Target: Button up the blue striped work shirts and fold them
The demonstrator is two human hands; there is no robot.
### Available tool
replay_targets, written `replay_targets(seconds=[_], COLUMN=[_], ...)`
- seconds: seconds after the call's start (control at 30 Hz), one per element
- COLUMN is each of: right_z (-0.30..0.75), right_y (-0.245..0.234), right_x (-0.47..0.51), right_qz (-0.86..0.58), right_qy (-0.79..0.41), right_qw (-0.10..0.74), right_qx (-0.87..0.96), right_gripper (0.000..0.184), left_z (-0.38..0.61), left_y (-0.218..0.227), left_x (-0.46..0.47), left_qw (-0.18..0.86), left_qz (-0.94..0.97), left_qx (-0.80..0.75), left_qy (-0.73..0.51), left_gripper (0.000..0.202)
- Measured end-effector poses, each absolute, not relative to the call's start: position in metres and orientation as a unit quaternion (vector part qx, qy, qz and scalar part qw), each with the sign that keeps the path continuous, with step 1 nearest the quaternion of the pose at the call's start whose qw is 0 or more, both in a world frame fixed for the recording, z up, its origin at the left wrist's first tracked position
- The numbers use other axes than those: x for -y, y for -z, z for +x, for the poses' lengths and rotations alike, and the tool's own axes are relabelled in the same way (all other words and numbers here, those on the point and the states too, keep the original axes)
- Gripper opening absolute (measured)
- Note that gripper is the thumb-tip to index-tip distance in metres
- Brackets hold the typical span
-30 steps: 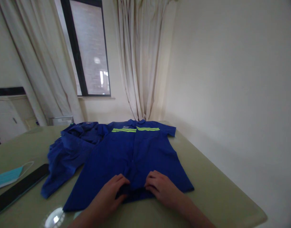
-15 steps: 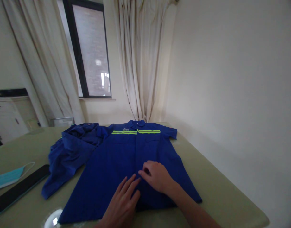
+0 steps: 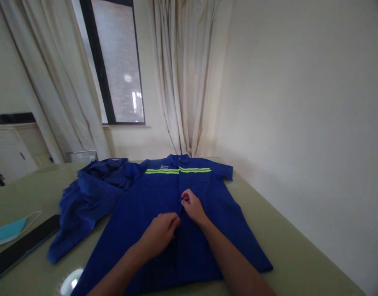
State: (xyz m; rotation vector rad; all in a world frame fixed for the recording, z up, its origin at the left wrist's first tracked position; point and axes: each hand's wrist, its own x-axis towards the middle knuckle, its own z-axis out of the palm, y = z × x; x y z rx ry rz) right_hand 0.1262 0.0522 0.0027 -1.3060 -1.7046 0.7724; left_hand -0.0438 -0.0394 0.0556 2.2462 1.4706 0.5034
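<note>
A blue short-sleeved work shirt (image 3: 151,199) with yellow-green stripes across the chest lies spread front up, its collar pointing away from me. My right hand (image 3: 192,205) is closed in a pinch on the front placket, a little below the chest pockets. Nearer to me and to the left, my left hand (image 3: 163,231) is also closed, its fingertips curled down at the placket edge. Its grip is partly hidden by the back of the hand. A dark gap shows along the placket between both hands.
Left of the shirt lies a crumpled blue garment (image 3: 90,197). Further left are a light-blue face mask (image 3: 8,231) and a long black flat object (image 3: 25,246). A bright round reflection marks the green tabletop (image 3: 287,250). A wall (image 3: 300,123) runs along the right side.
Both hands have moved up the placket toward the collar. My left hand went from spread fingers to closed, and my right hand now pinches the placket.
</note>
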Motion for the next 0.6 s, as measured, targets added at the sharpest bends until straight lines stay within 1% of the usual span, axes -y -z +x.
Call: replay_targets(seconds=[0.07,0.13,0.33,0.43,0.5,0.6], right_z=[0.13,0.133,0.134,0.134,0.133,0.13], right_y=[0.002,0.004,0.005,0.002,0.0,-0.004], right_x=[-0.057,-0.061,-0.062,-0.061,-0.06,-0.054], right_qz=[-0.472,-0.449,-0.437,-0.461,-0.495,-0.554], right_qy=[-0.371,-0.403,-0.401,-0.379,-0.342,-0.269], right_qw=[0.462,0.487,0.519,0.532,0.532,0.486], right_qx=[0.653,0.631,0.616,0.601,0.595,0.62], right_gripper=[0.018,0.017,0.018,0.02,0.019,0.016], left_z=[-0.038,-0.032,-0.023,-0.026,-0.027,-0.026], left_y=[-0.051,-0.044,-0.017,-0.012,-0.012,-0.012], left_x=[0.007,-0.019,-0.041,-0.039,-0.038,-0.038], left_qw=[0.153,0.111,0.093,0.1,0.093,0.069], left_qz=[0.785,0.77,0.769,0.767,0.77,0.775], left_qx=[-0.566,-0.59,-0.587,-0.583,-0.58,-0.579], left_qy=[-0.201,-0.217,-0.234,-0.249,-0.25,-0.242], left_gripper=[0.028,0.022,0.02,0.013,0.012,0.015])
